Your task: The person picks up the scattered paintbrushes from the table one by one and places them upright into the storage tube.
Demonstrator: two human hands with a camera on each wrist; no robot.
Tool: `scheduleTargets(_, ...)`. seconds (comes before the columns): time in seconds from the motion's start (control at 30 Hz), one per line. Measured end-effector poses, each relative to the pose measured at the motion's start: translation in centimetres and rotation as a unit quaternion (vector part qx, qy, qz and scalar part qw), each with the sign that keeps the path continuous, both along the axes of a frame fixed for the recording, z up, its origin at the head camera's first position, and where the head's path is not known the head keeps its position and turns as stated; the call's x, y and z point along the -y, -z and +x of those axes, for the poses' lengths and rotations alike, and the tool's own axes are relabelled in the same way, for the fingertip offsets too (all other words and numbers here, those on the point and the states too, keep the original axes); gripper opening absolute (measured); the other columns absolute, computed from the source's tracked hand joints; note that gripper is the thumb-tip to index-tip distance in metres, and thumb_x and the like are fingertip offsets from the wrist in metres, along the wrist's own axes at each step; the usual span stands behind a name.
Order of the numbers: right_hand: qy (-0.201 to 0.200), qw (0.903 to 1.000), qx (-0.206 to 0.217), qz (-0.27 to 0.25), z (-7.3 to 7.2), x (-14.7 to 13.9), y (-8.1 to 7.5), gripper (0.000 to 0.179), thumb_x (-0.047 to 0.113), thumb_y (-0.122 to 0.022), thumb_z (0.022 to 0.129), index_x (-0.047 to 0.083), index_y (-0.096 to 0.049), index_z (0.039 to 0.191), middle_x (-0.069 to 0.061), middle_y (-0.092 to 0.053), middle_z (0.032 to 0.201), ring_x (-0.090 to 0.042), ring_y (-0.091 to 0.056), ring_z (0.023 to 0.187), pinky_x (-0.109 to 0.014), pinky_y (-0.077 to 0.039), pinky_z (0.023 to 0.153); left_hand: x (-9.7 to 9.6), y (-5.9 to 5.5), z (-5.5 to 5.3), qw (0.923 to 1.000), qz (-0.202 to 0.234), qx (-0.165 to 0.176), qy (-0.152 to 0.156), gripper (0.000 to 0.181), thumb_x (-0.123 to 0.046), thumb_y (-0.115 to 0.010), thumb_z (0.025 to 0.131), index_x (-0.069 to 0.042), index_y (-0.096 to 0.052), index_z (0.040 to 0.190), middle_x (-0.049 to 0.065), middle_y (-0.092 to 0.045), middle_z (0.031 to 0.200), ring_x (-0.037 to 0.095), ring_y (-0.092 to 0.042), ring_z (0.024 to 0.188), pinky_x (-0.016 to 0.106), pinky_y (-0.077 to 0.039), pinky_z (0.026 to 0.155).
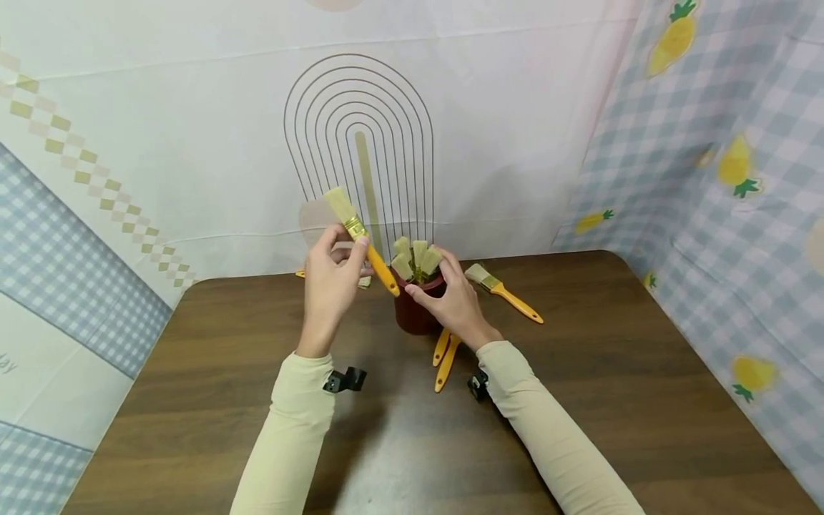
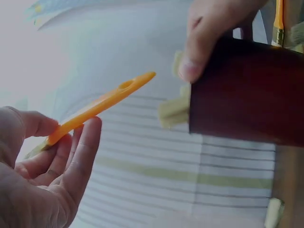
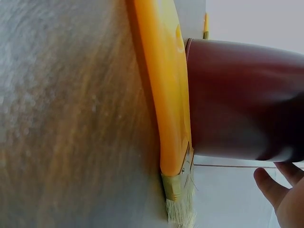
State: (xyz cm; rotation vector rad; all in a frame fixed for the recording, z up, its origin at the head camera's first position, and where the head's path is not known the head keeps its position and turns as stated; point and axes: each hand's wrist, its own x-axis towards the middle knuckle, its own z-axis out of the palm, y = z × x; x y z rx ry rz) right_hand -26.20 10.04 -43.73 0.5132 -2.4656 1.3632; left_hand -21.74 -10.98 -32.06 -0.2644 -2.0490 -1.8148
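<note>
Step in hand: you seem to be filling the cup [image 1: 410, 316] with brushes; your left hand [image 1: 331, 279] carries the next brush [image 1: 381, 270], not yet in.
Cup: upright on the counter [image 1: 399, 458], several brushes [image 1: 420, 254] standing in it, bristles up.
Held brush: at the cup's 10 o'clock, tilted, bristles toward 11, handle end toward 5, just beside the rim.
Next move: probably ease the handle tip toward 3 o'clock, stand the brush steeper, then lower it between the others.
Left hand: thumb and fingers pinch the brush near its metal band; wrist raised, arm in from 7 o'clock.
Right hand [image 1: 460, 304]: spans the cup's rim, thumb on the near side, apparently steadying it; arm in from 5.
Loose brushes: one brush at 3 o'clock [image 1: 508, 295]; two orange handles at 5 [image 1: 446, 363].
</note>
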Motion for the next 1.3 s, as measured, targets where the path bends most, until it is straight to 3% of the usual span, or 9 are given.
scheduleTargets(0.1,0.002,1.0000,-0.004,0.001,0.0,0.1,0.1,0.084,0.054,-0.076,0.094,0.020,-0.040,0.163,0.003,-0.034,0.168,-0.028,-0.052,0.139,-0.057,-0.052,0.104,-1.3,-0.7,-0.7,0.9987,-0.019,-0.046,-0.006,0.021,-0.007,-0.065,0.104,0.003,-0.062,0.121,0.015,-0.065,0.111,0.025,-0.073,0.087,0.041,-0.064,0.068)
scheduleTargets(0.2,0.000,1.0000,-0.008,0.001,0.0,0.2,0.2,0.082,0.052,-0.077,0.094,0.020,-0.042,0.161,0.003,-0.034,0.167,-0.027,-0.052,0.140,-0.056,-0.051,0.106,-2.5,-0.7,-1.4,0.9947,-0.072,-0.071,-0.017,0.020,-0.007,-0.067,0.102,0.001,-0.062,0.120,0.013,-0.068,0.111,0.025,-0.075,0.086,0.035,-0.064,0.065)
scheduleTargets(0.47,-0.003,0.9999,-0.010,0.002,0.0,0.3,0.4,0.088,0.067,-0.071,0.092,0.021,-0.042,0.162,0.004,-0.033,0.168,-0.028,-0.050,0.142,-0.057,-0.050,0.107,-3.7,0.6,-2.5,0.9701,-0.237,-0.052,-0.017,0.022,-0.014,-0.068,0.103,-0.003,-0.062,0.122,0.014,-0.071,0.112,0.027,-0.078,0.090,0.036,-0.064,0.070)
scheduleTargets(0.63,-0.003,0.9998,-0.020,0.001,-0.1,0.3,0.3,0.087,0.064,-0.072,0.093,0.021,-0.042,0.162,0.003,-0.035,0.167,-0.028,-0.050,0.143,-0.057,-0.049,0.109,-3.9,1.1,-2.7,0.9604,-0.276,-0.038,0.007,0.020,-0.021,-0.064,0.107,-0.003,-0.066,0.116,0.014,-0.074,0.111,0.029,-0.078,0.094,0.040,-0.064,0.078)
scheduleTargets(0.83,-0.008,0.9995,-0.030,0.004,-0.2,0.2,0.3,0.081,0.049,-0.078,0.095,0.018,-0.043,0.161,0.000,-0.035,0.166,-0.026,-0.049,0.143,-0.055,-0.048,0.110,-4.1,1.6,-2.8,0.9485,-0.310,-0.058,0.031,0.019,-0.022,-0.065,0.107,-0.005,-0.074,0.109,0.010,-0.075,0.106,0.024,-0.074,0.096,0.039,-0.062,0.085)
scheduleTargets(0.97,-0.011,0.9992,-0.037,0.009,-0.3,0.2,0.3,0.078,0.044,-0.079,0.096,0.015,-0.044,0.160,-0.003,-0.036,0.166,-0.026,-0.049,0.143,-0.054,-0.048,0.110,-4.0,1.8,-2.7,0.9422,-0.325,-0.072,0.037,0.016,-0.014,-0.072,0.102,-0.004,-0.075,0.114,0.010,-0.075,0.106,0.023,-0.072,0.095,0.039,-0.061,0.082)
scheduleTargets(1.1,-0.011,0.9991,-0.041,0.003,-0.4,0.1,0.3,0.078,0.037,-0.080,0.096,0.013,-0.044,0.160,-0.004,-0.037,0.165,-0.027,-0.049,0.143,-0.055,-0.048,0.110,-4.1,2.1,-2.5,0.9340,-0.348,-0.074,0.036,0.027,-0.008,-0.077,0.096,-0.006,-0.074,0.123,0.010,-0.076,0.109,0.022,-0.073,0.092,0.037,-0.061,0.078)
scheduleTargets(1.2,-0.010,0.9991,-0.042,0.002,-0.3,0.0,0.3,0.077,0.034,-0.080,0.096,0.012,-0.044,0.160,-0.004,-0.037,0.165,-0.027,-0.050,0.143,-0.054,-0.048,0.110,-4.3,2.3,-2.4,0.9206,-0.383,-0.070,0.025,0.030,-0.010,-0.078,0.096,-0.009,-0.074,0.126,0.009,-0.078,0.108,0.021,-0.073,0.086,0.038,-0.061,0.073)
scheduleTargets(1.3,-0.009,0.9991,-0.040,0.006,-0.3,0.0,0.3,0.076,0.033,-0.080,0.096,0.012,-0.044,0.160,-0.004,-0.037,0.166,-0.027,-0.050,0.143,-0.053,-0.049,0.109,-4.7,2.4,-2.2,0.8996,-0.431,-0.069,0.008,0.021,-0.017,-0.075,0.100,-0.010,-0.077,0.120,0.007,-0.078,0.107,0.022,-0.074,0.086,0.041,-0.061,0.072)
